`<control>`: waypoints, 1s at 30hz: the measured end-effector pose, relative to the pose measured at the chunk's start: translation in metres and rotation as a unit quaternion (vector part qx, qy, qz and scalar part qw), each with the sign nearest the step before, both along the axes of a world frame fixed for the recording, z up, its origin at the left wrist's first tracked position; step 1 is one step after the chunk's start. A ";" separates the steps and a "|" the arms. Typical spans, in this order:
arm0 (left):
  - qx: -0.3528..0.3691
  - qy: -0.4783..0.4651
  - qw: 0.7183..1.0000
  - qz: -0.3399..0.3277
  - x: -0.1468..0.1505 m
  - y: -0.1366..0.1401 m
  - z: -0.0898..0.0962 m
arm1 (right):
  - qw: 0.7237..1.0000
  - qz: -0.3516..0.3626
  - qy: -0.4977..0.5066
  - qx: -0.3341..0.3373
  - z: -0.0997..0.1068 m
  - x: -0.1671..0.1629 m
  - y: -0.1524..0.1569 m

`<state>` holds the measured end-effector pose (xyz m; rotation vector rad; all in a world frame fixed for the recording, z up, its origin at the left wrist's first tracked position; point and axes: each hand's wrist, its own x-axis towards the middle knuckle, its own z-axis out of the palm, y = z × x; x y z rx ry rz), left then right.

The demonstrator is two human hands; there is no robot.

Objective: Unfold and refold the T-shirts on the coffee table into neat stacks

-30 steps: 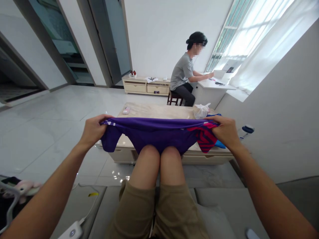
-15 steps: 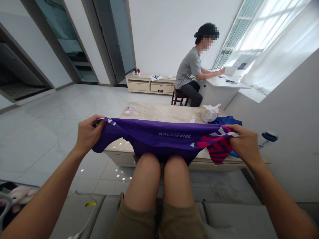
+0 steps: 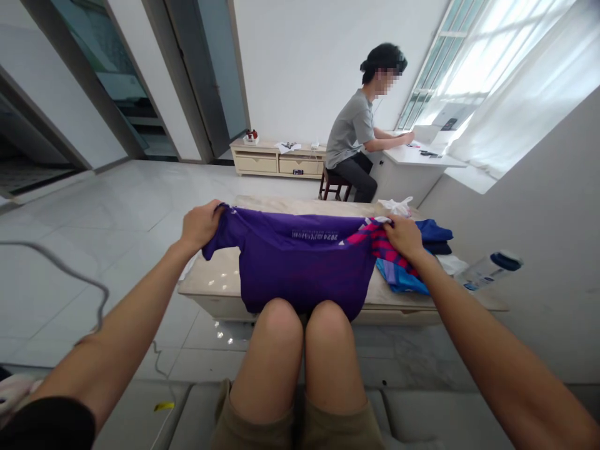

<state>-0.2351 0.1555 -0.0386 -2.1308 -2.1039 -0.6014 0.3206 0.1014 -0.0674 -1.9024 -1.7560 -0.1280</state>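
A purple T-shirt (image 3: pixel 300 269) with pink-striped patches and white lettering is stretched between my hands, its lower part hanging over the near side of the low table (image 3: pixel 210 275) in front of my knees. My left hand (image 3: pixel 201 226) is closed around the fabric near the left sleeve. At the other end, my right hand (image 3: pixel 405 239) pinches the pink-striped shoulder. Just beyond the right hand lie folded blue clothes (image 3: pixel 434 230), and a light-blue garment (image 3: pixel 398 278) rests below it.
A clear bottle with a blue lid (image 3: pixel 492 270) stands at the table's right end, and a white plastic bag (image 3: pixel 397 205) lies behind the clothes. Across the room a person (image 3: pixel 356 131) sits at a white desk (image 3: pixel 417 156). A low cabinet (image 3: pixel 255 161) lines the wall.
Both hands have moved forward and closer together, the left one rightward and the right one leftward. More of the shirt's body now hangs down, spread out above my knees.
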 end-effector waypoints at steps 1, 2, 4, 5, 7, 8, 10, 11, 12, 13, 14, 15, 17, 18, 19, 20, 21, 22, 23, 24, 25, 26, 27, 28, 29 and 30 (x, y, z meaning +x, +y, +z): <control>0.002 0.003 1.000 0.010 0.014 0.015 0.000 | 1.000 -0.019 -0.002 -0.001 0.004 -0.009 0.020; 0.006 0.004 1.000 0.022 0.028 0.026 -0.008 | 0.999 -0.042 -0.003 -0.002 0.000 -0.020 0.033; 0.018 0.006 0.999 0.034 0.057 0.028 -0.049 | 0.997 -0.069 -0.005 -0.015 -0.030 -0.052 0.042; 0.025 0.007 1.000 0.014 0.071 0.020 -0.079 | 0.998 -0.062 -0.006 -0.029 -0.056 -0.071 0.037; -0.013 0.029 0.998 -0.060 0.095 -0.005 -0.147 | 0.997 -0.028 -0.009 -0.072 -0.119 -0.108 0.015; -0.043 0.039 0.995 -0.082 0.105 -0.019 -0.181 | 0.995 -0.013 -0.010 -0.102 -0.152 -0.124 0.001; -0.100 0.054 0.989 -0.099 0.117 -0.041 -0.239 | 0.980 -0.015 -0.022 -0.197 -0.211 -0.147 -0.022; -0.107 0.059 0.988 -0.096 0.119 -0.047 -0.260 | 0.975 -0.024 -0.029 -0.219 -0.233 -0.153 -0.029; -0.102 0.064 0.988 -0.096 0.120 -0.048 -0.276 | 0.974 -0.028 -0.041 -0.222 -0.250 -0.156 -0.031; -0.094 0.068 0.989 -0.093 0.119 -0.043 -0.287 | 0.974 -0.031 -0.051 -0.219 -0.261 -0.156 -0.028; -0.085 0.072 0.990 -0.092 0.117 -0.034 -0.293 | 0.975 -0.029 -0.059 -0.211 -0.267 -0.154 -0.022; -0.079 0.075 0.990 -0.091 0.116 -0.021 -0.295 | 0.976 -0.028 -0.066 -0.206 -0.270 -0.150 -0.010; -0.083 0.079 0.989 -0.092 0.116 0.014 -0.293 | 0.975 -0.028 -0.069 -0.210 -0.267 -0.142 0.022; -0.088 0.080 0.989 -0.093 0.117 0.035 -0.291 | 0.974 -0.030 -0.069 -0.214 -0.264 -0.138 0.042; -0.093 0.080 0.988 -0.093 0.120 0.057 -0.289 | 0.973 -0.033 -0.068 -0.218 -0.261 -0.134 0.063; -0.098 0.081 0.988 -0.093 0.124 0.079 -0.287 | 0.972 -0.036 -0.066 -0.222 -0.258 -0.131 0.085; -0.102 0.081 0.987 -0.092 0.128 0.101 -0.287 | 0.972 -0.038 -0.064 -0.225 -0.257 -0.128 0.108; -0.106 0.082 0.987 -0.090 0.132 0.124 -0.286 | 0.971 -0.040 -0.063 -0.226 -0.256 -0.126 0.132; -0.110 0.084 0.986 -0.089 0.136 0.147 -0.287 | 0.971 -0.042 -0.061 -0.228 -0.256 -0.124 0.156; -0.115 0.085 0.986 -0.089 0.139 0.170 -0.288 | 0.971 -0.042 -0.061 -0.227 -0.258 -0.121 0.180; -0.121 0.086 0.985 -0.090 0.142 0.192 -0.289 | 0.972 -0.042 -0.062 -0.224 -0.260 -0.118 0.203; -0.126 0.087 0.984 -0.090 0.145 0.215 -0.291 | 0.973 -0.041 -0.062 -0.221 -0.262 -0.114 0.227; -0.130 0.088 0.984 -0.091 0.148 0.236 -0.292 | 0.973 -0.040 -0.062 -0.218 -0.264 -0.111 0.249; -0.133 0.088 0.983 -0.091 0.150 0.256 -0.293 | 0.973 -0.040 -0.061 -0.219 -0.266 -0.108 0.269; -0.135 0.089 0.983 -0.091 0.152 0.274 -0.293 | 0.973 -0.039 -0.060 -0.221 -0.268 -0.105 0.287; -0.137 0.089 0.982 -0.091 0.153 0.290 -0.293 | 0.972 -0.039 -0.058 -0.223 -0.269 -0.102 0.303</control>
